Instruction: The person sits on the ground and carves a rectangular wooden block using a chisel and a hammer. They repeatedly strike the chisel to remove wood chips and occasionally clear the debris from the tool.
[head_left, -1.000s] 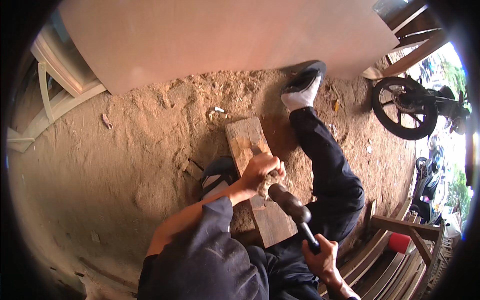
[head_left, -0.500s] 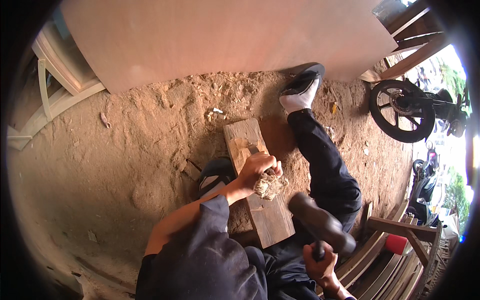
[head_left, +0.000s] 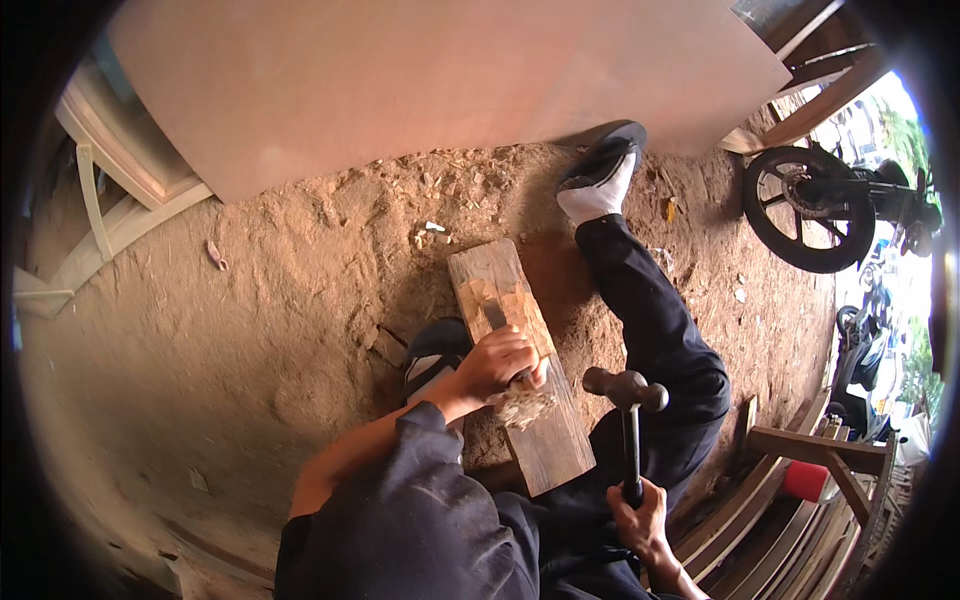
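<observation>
My left hand (head_left: 495,362) is closed around a chisel whose handle end (head_left: 525,405) is pale, splayed and frayed. Its dark blade (head_left: 494,314) shows beyond my fingers, low over a thick wooden block (head_left: 548,445). The block's far part has a lighter, rough-cut patch (head_left: 512,297); whether the blade touches it I cannot tell. In my right hand (head_left: 642,515) is a hammer (head_left: 627,389) with a dark handle and a rounded metal head. The head is raised to the right of the block, apart from the chisel.
A large smooth panel (head_left: 430,80) stands beyond my feet. Sawdust and chips cover the ground (head_left: 280,330). My outstretched leg (head_left: 650,300) lies right of the block. Stacked timber (head_left: 740,530) and a red cylinder (head_left: 804,481) are lower right; a motorcycle wheel (head_left: 765,205) stands farther off.
The hammer head has moved up and away from the block, its handle now upright in view. My left hand and the chisel have shifted slightly nearer to me, showing more of the cut patch.
</observation>
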